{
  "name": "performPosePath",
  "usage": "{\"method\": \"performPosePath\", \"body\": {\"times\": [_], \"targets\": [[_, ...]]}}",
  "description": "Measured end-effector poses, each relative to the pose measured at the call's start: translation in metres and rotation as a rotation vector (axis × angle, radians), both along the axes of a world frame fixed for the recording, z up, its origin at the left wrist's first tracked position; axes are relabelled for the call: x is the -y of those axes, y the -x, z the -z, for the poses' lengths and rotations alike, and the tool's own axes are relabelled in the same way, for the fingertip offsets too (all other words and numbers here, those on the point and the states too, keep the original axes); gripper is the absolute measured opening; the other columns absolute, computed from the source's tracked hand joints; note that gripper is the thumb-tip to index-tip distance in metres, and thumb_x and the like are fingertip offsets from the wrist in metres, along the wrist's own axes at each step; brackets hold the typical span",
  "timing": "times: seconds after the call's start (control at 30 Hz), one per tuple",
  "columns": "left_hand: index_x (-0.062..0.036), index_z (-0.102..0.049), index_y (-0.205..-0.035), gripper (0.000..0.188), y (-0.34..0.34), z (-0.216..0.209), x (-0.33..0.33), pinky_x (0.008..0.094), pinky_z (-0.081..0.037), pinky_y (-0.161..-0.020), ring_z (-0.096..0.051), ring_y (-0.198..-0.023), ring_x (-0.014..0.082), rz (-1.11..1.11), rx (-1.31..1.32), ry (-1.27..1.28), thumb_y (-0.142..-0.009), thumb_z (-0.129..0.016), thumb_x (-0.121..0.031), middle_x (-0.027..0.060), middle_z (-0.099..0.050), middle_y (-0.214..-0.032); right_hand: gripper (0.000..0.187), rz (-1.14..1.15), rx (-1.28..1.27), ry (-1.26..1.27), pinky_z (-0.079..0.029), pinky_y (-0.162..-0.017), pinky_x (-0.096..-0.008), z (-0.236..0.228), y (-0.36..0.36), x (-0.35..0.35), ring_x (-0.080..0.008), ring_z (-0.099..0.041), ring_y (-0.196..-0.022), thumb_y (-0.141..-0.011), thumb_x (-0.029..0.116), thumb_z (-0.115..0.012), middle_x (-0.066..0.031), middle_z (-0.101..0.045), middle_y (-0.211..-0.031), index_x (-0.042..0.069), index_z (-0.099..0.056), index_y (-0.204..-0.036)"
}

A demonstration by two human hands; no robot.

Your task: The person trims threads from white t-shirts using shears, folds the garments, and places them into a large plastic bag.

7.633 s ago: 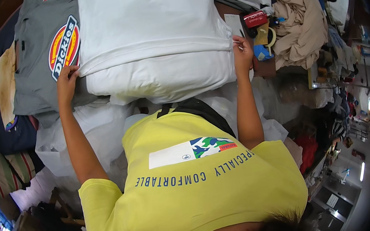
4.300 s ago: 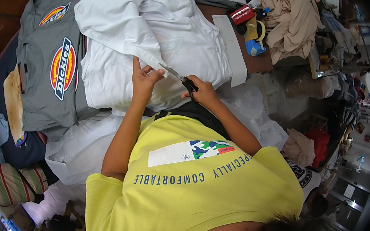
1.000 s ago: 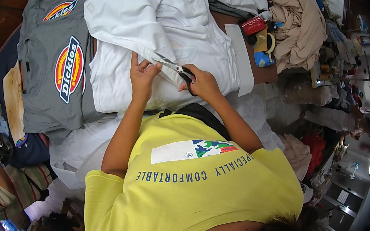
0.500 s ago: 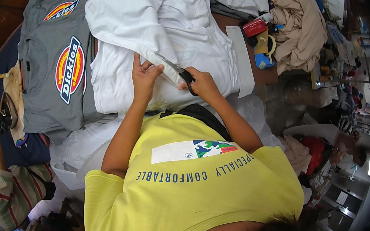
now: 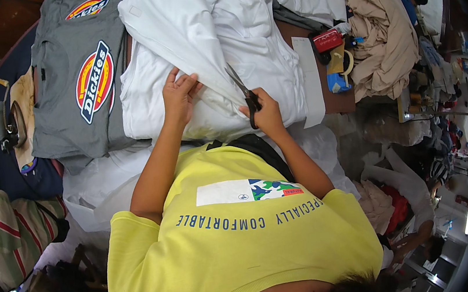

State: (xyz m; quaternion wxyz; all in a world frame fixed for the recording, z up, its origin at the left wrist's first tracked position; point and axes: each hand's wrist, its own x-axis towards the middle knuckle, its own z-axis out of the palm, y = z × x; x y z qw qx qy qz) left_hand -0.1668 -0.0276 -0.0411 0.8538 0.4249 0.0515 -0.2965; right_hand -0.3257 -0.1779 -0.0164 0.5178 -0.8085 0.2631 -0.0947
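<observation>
The scissors [image 5: 251, 100] are just right of centre in the upper half of the frame, over the white shirt [image 5: 259, 43]. Their long axis runs steeply: the tip points to the upper left, the handles toward the lower edge. The blades are slim grey metal, tapering to a point; the handles are black loops. Whether the blades are parted is hard to tell.

The right hand [image 5: 266, 111] grips the scissors by the handles. The left hand [image 5: 181, 97], left of centre, has its fingers partly curled at the edge of the flap [image 5: 181, 27]; whether they pinch the cloth cannot be told.

The white shirt fills the upper middle of the frame, plain and creased. Its flap slants from the upper left down to the right, narrowing to an end near the right hand. A small pale rectangle shows near the flap's upper left corner.

A grey shirt [image 5: 64, 97] with a bright badge print lies at the upper left. At the upper right are a paper strip [image 5: 310, 78], a tape roll [image 5: 348, 62] and a beige cloth heap [image 5: 378, 35].
</observation>
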Motion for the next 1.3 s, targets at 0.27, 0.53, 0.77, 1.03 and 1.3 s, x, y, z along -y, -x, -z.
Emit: {"method": "performPosePath", "body": {"times": [0.27, 0.53, 0.77, 1.03, 1.3], "targets": [[-0.0034, -0.048, -0.110, 0.034, 0.018, -0.015, 0.006, 0.0272, -0.052, -0.072, -0.061, -0.080, 0.0116, 0.083, 0.020, -0.052, -0.081, -0.064, -0.003, 0.0038, -0.063, -0.092, 0.038, 0.059, -0.012, -0.117, -0.039, -0.061, -0.0201, 0.033, 0.092, 0.017, -0.0073, -0.048, -0.067, -0.071, 0.006, -0.076, 0.0001, -0.054, -0.073, 0.001, -0.051, -0.099], [-0.0050, -0.047, -0.111, 0.036, 0.030, -0.016, 0.006, 0.0282, -0.051, -0.073, -0.062, -0.084, 0.0136, 0.132, 0.054, -0.077, -0.080, -0.064, -0.003, 0.0043, -0.062, -0.095, 0.039, 0.130, -0.028, -0.099, -0.039, -0.064, -0.0191, 0.034, 0.128, 0.039, -0.0064, -0.050, -0.070, -0.072, 0.005, -0.075, -0.0013, -0.056, -0.076, 0.001, -0.050, -0.101], [-0.0039, -0.036, -0.127, 0.057, 0.052, -0.007, 0.012, 0.0307, -0.051, -0.079, -0.058, -0.096, 0.0171, 0.144, 0.335, -0.157, -0.078, -0.063, 0.003, 0.0074, -0.057, -0.109, 0.050, 0.189, 0.053, -0.084, -0.047, -0.066, -0.0223, 0.004, 0.109, 0.037, -0.0084, -0.058, -0.074, -0.069, 0.006, -0.077, -0.0071, -0.065, -0.085, 0.003, -0.051, -0.111], [-0.0019, -0.044, -0.121, 0.046, 0.053, -0.016, -0.003, 0.0319, -0.049, -0.083, -0.059, -0.094, 0.0160, 0.241, 0.072, -0.163, -0.079, -0.062, 0.002, 0.0065, -0.059, -0.107, 0.056, 0.018, 0.073, 0.006, -0.046, -0.062, -0.0211, -0.004, 0.076, 0.024, -0.0052, -0.056, -0.068, -0.064, 0.014, -0.082, -0.0027, -0.063, -0.075, 0.007, -0.057, -0.114], [-0.0025, -0.046, -0.119, 0.041, 0.056, -0.025, -0.013, 0.0314, -0.050, -0.081, -0.060, -0.092, 0.0146, 0.131, 0.086, -0.102, -0.081, -0.060, 0.002, 0.0055, -0.061, -0.104, 0.060, -0.231, -0.043, 0.223, -0.048, -0.065, -0.0323, -0.016, 0.046, 0.011, -0.0219, -0.061, -0.070, -0.062, 0.024, -0.080, -0.0091, -0.064, -0.082, 0.010, -0.055, -0.115]]}}
